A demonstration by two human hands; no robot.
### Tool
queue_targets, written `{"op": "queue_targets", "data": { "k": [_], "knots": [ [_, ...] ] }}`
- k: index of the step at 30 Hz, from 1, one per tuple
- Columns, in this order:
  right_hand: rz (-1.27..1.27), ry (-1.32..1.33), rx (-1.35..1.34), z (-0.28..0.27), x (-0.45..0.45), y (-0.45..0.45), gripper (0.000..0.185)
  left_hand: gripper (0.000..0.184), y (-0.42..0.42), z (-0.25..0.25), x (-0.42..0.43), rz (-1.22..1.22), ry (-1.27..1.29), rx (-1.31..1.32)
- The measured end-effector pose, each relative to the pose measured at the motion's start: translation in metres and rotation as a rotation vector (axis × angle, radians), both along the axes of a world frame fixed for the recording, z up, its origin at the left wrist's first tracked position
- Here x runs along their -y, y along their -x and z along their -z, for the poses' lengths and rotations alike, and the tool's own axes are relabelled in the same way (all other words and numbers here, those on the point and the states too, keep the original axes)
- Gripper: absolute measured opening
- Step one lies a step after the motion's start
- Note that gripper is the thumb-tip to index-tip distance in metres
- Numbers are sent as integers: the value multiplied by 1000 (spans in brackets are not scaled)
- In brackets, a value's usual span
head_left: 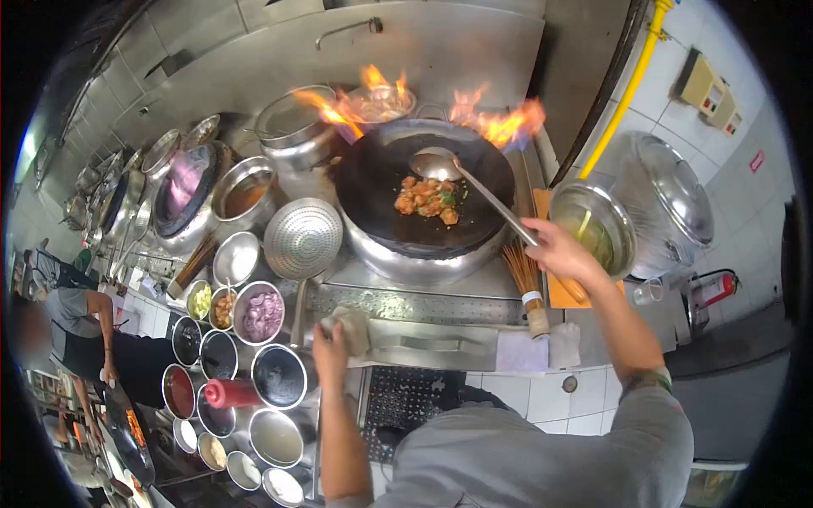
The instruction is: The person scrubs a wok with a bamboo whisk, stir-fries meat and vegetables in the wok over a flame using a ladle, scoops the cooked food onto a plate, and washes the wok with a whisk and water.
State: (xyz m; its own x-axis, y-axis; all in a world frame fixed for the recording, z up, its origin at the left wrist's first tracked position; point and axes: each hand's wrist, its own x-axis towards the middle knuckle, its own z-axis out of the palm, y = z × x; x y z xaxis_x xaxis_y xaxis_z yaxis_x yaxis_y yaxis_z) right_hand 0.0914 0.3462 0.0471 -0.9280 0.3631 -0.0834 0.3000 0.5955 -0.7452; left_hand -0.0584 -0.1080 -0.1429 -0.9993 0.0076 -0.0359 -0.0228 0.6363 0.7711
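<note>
My right hand [565, 252] is closed around the long handle of a ladle [500, 206]. The bowl of the ladle rests inside a large black wok [364, 182], just above browned chunks of food [426, 200] with bits of green. At the stove's front edge, my left hand [330, 354] is closed on a folded pale cloth [352, 332]; part of its grip is hidden. A round perforated strainer [303, 238] lies to the left of the wok, its handle pointing toward my left hand.
Flames [508, 124] rise behind the wok. Bowls of ingredients, including chopped purple onion [263, 317], and a red squeeze bottle [232, 393] stand at left. A bamboo brush [533, 309] and a metal pot [611, 222] are at right. Another person [80, 317] works at far left.
</note>
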Motion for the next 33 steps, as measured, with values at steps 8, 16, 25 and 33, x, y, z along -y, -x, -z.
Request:
{"op": "queue_targets", "data": {
  "k": [8,16,25,33],
  "knots": [
    [-279,-243,190,-94,-71,-89,63,47,6,-5,16,173,-500,507],
    [-51,-331,-10,10,-31,11,62,52,-20,-96,-58,-210,-1381,776],
    [-31,-305,31,-52,-17,-57,67,37,50,-115,-197,232,-1228,1080],
    [-324,50,223,-94,-78,-95,62,40,-5,-152,-172,279,-1152,1001]
  ]
}}
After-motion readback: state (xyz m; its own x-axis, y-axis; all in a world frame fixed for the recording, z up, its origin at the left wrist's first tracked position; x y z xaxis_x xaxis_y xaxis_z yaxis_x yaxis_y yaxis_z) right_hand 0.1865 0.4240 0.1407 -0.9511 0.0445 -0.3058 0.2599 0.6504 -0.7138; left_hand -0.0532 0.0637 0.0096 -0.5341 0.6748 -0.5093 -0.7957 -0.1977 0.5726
